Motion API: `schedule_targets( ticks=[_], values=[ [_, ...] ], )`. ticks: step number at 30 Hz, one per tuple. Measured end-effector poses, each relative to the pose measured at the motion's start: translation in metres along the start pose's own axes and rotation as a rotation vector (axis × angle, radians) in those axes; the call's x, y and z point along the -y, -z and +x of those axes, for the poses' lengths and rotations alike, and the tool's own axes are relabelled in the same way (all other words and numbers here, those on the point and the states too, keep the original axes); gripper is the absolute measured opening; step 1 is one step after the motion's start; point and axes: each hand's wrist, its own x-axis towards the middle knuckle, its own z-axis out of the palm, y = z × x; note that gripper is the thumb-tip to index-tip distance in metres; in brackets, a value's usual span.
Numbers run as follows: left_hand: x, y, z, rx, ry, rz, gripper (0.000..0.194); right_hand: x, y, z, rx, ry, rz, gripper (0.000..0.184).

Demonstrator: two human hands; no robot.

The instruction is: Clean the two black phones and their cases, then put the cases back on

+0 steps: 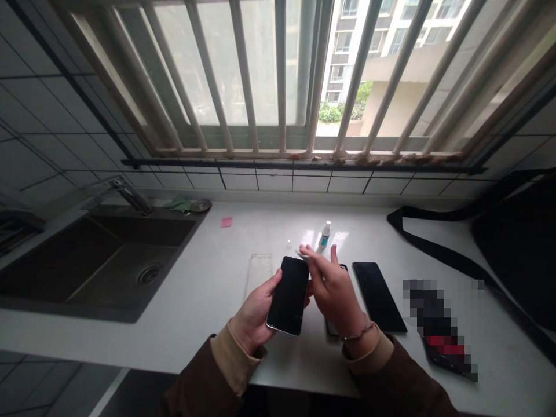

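Note:
My left hand (254,313) holds a smartphone (287,296) with a dark screen facing up, thumb along its left edge and fingertips showing past the right edge. Close to the phone's top right corner is my right hand (332,286), fingers drawn together around a small, pale, pointed piece (301,254) too small to name. Beyond that hand stands a small white bottle (325,234) with a blue label. A clear phone case (259,269) lies on the counter behind my left hand. Under my right wrist, another dark phone-like object (332,329) is mostly hidden.
A black tablet or large phone (379,296) lies to the right, with a partly pixelated dark item (443,333) beyond it. A black bag (516,249) and strap occupy the right side. The sink (130,284) is at left; a pink note (226,222) lies near it.

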Motion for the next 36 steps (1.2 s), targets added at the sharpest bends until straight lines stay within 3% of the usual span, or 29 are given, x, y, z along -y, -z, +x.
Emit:
schedule_targets(
  ticks=[3,6,14,18,24,28,31,33,36],
  values=[
    [0.001,0.005,0.005,-0.029,-0.072,-0.048,0.043,0.002,-0.006,-0.004,0.176,0.196,-0.089,0.044],
    [-0.002,0.012,0.010,-0.045,-0.104,-0.104,0.044,0.005,-0.009,-0.007,0.254,0.258,-0.081,0.045],
    [-0.017,0.014,0.011,-0.127,-0.169,-0.204,0.060,0.017,-0.004,-0.007,0.418,0.292,0.111,0.037],
    [-0.021,0.016,0.009,-0.200,-0.275,-0.169,0.057,0.025,0.001,-0.006,0.496,0.268,0.250,0.034],
    [-0.022,0.012,0.007,-0.257,-0.323,-0.132,0.056,0.034,0.011,-0.006,0.566,0.251,0.321,0.028],
    [-0.027,0.011,0.006,-0.301,-0.409,-0.105,0.056,0.034,0.012,-0.010,0.564,0.113,0.488,0.030],
    [-0.031,0.018,0.001,-0.321,-0.373,-0.035,0.054,0.025,0.005,-0.011,0.411,-0.106,0.582,0.039],
    [-0.034,0.026,-0.005,-0.352,-0.329,0.040,0.052,0.017,-0.002,-0.009,0.322,-0.230,0.534,0.042],
    [-0.038,0.038,-0.013,-0.501,-0.366,0.181,0.040,0.009,-0.013,-0.007,0.350,-0.357,0.430,0.039]
  ],
)
